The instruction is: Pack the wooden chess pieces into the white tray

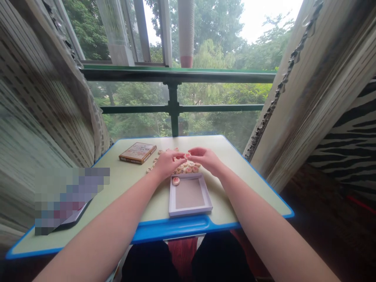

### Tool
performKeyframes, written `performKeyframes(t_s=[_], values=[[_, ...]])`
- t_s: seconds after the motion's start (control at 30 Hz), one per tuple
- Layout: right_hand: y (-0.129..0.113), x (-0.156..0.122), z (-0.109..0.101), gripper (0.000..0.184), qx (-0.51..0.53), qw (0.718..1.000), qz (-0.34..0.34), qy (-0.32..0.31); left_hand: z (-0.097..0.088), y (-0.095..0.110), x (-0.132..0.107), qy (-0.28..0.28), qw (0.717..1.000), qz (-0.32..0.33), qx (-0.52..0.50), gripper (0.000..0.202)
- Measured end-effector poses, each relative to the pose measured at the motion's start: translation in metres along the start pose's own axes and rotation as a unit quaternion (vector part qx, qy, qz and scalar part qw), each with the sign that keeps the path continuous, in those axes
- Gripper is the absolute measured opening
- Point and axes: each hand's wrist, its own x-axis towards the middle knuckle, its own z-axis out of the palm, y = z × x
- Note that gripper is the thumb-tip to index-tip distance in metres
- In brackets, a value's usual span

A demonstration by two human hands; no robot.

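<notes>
A round Chinese chess piece (187, 156) with a red character is held up between my two hands above the table. My left hand (168, 162) meets its left edge with fingertips and thumb drawn together. From the other side, my right hand (207, 159) has its thumb and fingers at the piece. Beneath and around the hands lie several more Chinese chess pieces (188, 170), some with red characters and some with dark ones; my left hand hides part of them. Closer to me is a shallow white box tray (190, 212), with one red-lettered piece (176, 181) in its far left corner.
A brown patterned box lid (138, 152) lies at the back left of the pale, blue-edged table (243, 188). Along the left side is a blurred-out device (73, 207). Curtains (302, 98) flank the table, and a green railing (176, 75) runs behind it.
</notes>
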Motion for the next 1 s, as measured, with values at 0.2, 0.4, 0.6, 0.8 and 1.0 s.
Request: performKeyframes(t_s=[0.2,0.4,0.6,0.8,1.0], values=[[-0.006,-0.005,-0.003,0.031,-0.027,0.999,-0.024,-0.006,-0.005,0.002,0.0,0.0,1.0,-0.015,-0.015,0.031],[-0.006,-0.006,-0.007,0.023,-0.112,0.992,-0.053,0.004,-0.002,0.004,0.0,-0.008,0.999,-0.006,-0.034,0.031],[0.0,-0.002,-0.01,0.023,-0.063,0.996,-0.064,-0.011,-0.001,0.008,0.0,0.007,0.999,-0.014,-0.051,0.033],[0.001,-0.002,-0.009,0.022,-0.05,0.998,-0.045,-0.013,0.0,0.01,0.001,0.003,0.991,-0.058,-0.118,0.035],[-0.004,-0.006,-0.009,0.022,-0.097,0.994,-0.055,-0.015,0.002,0.01,0.001,0.002,0.99,-0.058,-0.13,0.034]])
